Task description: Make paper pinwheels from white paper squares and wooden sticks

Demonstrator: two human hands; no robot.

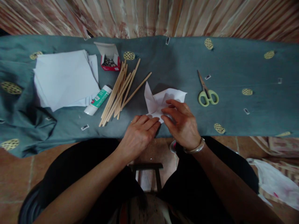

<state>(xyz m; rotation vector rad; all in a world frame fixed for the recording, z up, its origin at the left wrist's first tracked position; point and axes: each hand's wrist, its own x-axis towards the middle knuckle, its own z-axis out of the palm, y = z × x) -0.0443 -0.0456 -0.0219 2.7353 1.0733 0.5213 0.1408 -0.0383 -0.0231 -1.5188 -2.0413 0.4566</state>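
The tabletop [177, 62] wears a grey-blue cloth dotted with yellow, dark-checked ovals. White folded paper [163, 101], white sheet stack [65, 77], pale green scissors [207, 96], red box [110, 63], tan sticks [121, 90], white-and-green glue stick [98, 100].

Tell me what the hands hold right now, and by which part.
Both hands press a folded white paper on the cloth: left hand at its near corner, right hand on its near edge. It is not lifted.

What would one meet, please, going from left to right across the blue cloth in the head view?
Stack of white paper → glue stick → bundle of wooden sticks → left hand → folded white paper, touched by both hands → right hand → green-handled scissors.
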